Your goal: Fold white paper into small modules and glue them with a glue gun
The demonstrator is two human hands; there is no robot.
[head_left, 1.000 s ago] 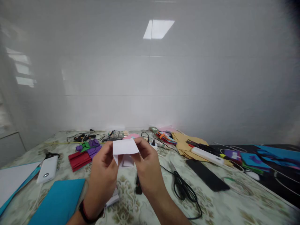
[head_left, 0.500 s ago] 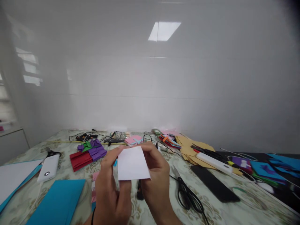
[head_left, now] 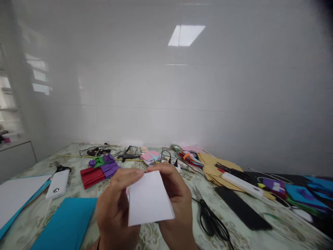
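A small, roughly square white paper (head_left: 149, 200) is held up over the table. Its sides show doubled edges, so it is folded or layered; I cannot tell which. My left hand (head_left: 116, 208) grips its left side, index finger along the top corner, the thumb mostly hidden behind. On the other side, my right hand (head_left: 177, 205) has its fingers curled around the paper's top and right edges. Black-handled scissors (head_left: 212, 217) lie on the cloth just right of my right hand. Blue folded paper (head_left: 66, 222) rests to the left of my left hand.
A white power bank (head_left: 58, 183) with a cable lies left. Red folded paper (head_left: 91, 177) and purple paper (head_left: 110, 168) sit behind my left hand. A black slab (head_left: 241, 208), tan paper (head_left: 215, 170) and a white stick-like device (head_left: 241, 184) are at right. Cables run along the back.
The white paper and both hands are lower and nearer, and the paper shows more of its face. My left thumb, formerly seen under its lower edge, is now hidden. The view shifted slightly left.
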